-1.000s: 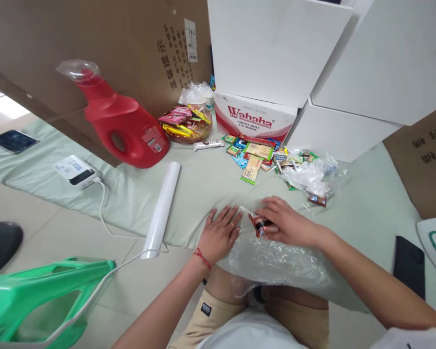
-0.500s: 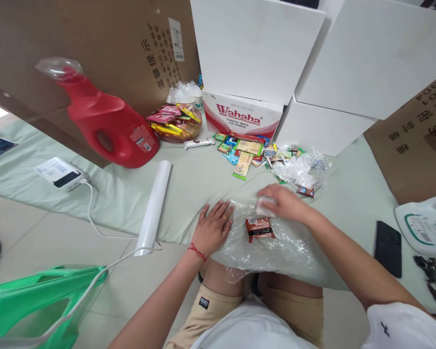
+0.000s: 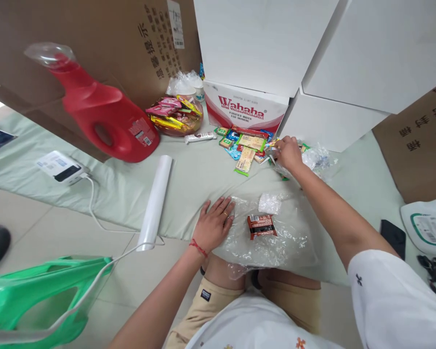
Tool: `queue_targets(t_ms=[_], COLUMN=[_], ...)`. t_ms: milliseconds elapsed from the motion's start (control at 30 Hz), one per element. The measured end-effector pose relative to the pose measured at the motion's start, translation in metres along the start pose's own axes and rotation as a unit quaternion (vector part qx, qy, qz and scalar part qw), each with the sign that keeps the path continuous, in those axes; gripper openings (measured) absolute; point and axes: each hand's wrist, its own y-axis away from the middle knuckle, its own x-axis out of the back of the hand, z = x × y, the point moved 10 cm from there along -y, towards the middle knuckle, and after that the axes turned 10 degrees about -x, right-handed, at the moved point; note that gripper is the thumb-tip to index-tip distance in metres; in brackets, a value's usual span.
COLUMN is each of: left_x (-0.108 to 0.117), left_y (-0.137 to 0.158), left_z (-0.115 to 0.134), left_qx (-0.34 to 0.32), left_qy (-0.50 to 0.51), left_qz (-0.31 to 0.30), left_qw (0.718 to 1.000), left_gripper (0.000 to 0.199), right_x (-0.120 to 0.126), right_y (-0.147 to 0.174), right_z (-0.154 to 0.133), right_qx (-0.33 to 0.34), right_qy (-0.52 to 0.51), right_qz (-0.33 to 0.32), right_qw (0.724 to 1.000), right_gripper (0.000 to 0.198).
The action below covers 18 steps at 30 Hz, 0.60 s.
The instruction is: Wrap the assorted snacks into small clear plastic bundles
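My left hand [image 3: 214,224] lies flat with its fingers spread, at the left edge of a clear plastic sheet or bag [image 3: 294,245]. On that plastic rest a red-brown snack packet [image 3: 262,226] and, just behind it, a small white translucent packet [image 3: 270,203]. My right hand [image 3: 288,154] reaches into the right side of a snack pile. Its fingers are bent together among the small packets; what they grip, if anything, is hidden. Beside it are yellow-green cracker packets [image 3: 245,161] and a crumpled clear bag [image 3: 319,160].
A white wrapped bar [image 3: 200,137] lies near a bowl of sweets [image 3: 178,127]. A red jug [image 3: 111,123], a white roll [image 3: 155,203] and a cabled white device [image 3: 62,167] are left. Behind stands a Wahaha carton [image 3: 245,109]; a phone [image 3: 393,237] lies right.
My right hand has let go of the small white packet, now lying behind the red-brown one, and moved forward to the snack pile. My left hand stays on the plastic.
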Motion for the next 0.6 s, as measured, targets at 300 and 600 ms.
queue_targets(t_ms=[300,600], left_x=[-0.002,0.031], left_y=[0.003,-0.031], left_z=[-0.014,-0.013], left_qx=[0.003,0.043], left_qy=[0.034,0.042], left_qz=[0.028,0.122], left_qw=[0.999,0.991], left_gripper=[0.046,0.043], right_x=[0.011,-0.007], right_y=[0.172,0.19], right_z=[-0.039,-0.047], right_qx=[0.036,0.12], right_qy=[-0.41,-0.232], right_qz=[-0.362,-0.216], right_qw=[0.836,0.941], right_gripper=[0.035,0.03])
